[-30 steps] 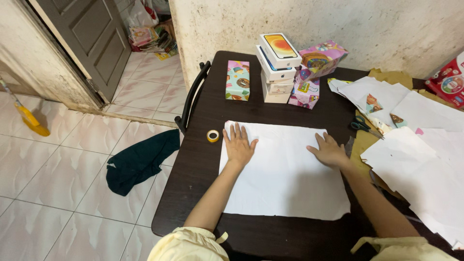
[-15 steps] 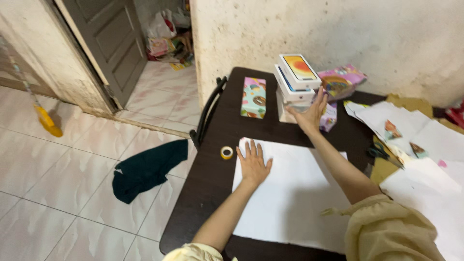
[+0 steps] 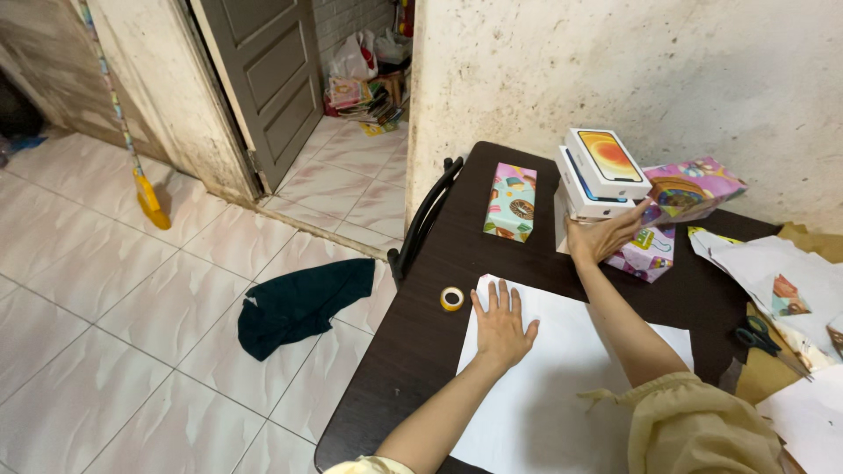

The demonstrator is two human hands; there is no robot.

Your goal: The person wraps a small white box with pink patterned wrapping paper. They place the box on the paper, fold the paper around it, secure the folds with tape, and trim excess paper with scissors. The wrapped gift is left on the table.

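My left hand (image 3: 502, 326) lies flat with fingers spread on a large white sheet of paper (image 3: 562, 377) on the dark table (image 3: 421, 342). My right hand (image 3: 604, 237) reaches forward and grips the lowest box in a stack of white phone boxes (image 3: 601, 180) at the table's far side. The hand hides most of that bottom box. A small roll of tape (image 3: 452, 298) sits just left of the sheet's corner.
A box wrapped in patterned paper (image 3: 511, 202) stands left of the stack; pink wrapped parcels (image 3: 680, 206) lie to its right. Scissors (image 3: 757, 335) and loose paper sheets (image 3: 773, 272) lie at right. A dark cloth (image 3: 303, 303) and a broom (image 3: 145, 193) are on the tiled floor.
My right hand left the paper, reached to the box stack and closed on its bottom box. The view shifted left. My left hand stays flat on the sheet.
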